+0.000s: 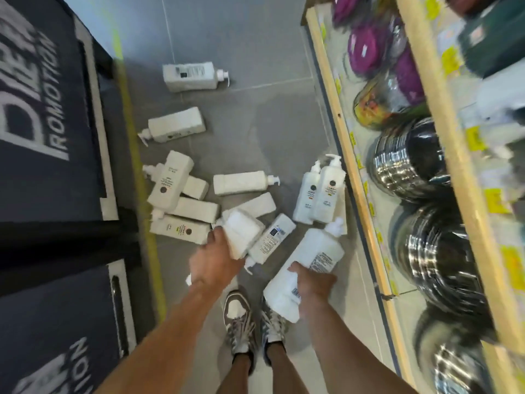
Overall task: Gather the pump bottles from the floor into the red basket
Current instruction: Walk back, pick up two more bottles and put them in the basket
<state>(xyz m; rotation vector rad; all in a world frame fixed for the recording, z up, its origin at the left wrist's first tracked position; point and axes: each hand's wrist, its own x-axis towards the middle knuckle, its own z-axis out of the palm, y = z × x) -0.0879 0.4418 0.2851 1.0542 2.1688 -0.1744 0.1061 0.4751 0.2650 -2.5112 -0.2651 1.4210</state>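
Head view, from the left: a dark display panel point(48, 132) with white lettering runs off the frame edge, so only part of its words can be read. A yellow strip point(139, 177) borders it on the grey tiled floor point(255, 118).

White pump bottles lie scattered on those tiles. The farthest bottle point(189, 77) lies alone on its side, and a second bottle point(176, 126) lies nearer, its pump towards the panel. Closer in, a heap of bottles point(177, 200) overlaps, so several are half covered and their number is hard to tell. One lone bottle point(241, 183) lies just right of the heap.

The left hand point(213, 260) is clamped on a blurred bottle point(243, 235), thumb on top, fingers hidden behind it. This bottle covers part of a labelled bottle point(273, 238) on the floor.

Two shoes point(238, 317) show between the forearms.

The right hand point(312, 283) is wrapped round the lower body of a large bottle point(311, 251), held above the floor with its pump pointing away; its fingers are out of sight underneath.

A pair of bottles point(319, 194) stands against the base of the wooden-edged shelf point(350, 157). On that shelf, motion blur smears stacked dark bowls point(412, 166) and purple lids point(366, 46).
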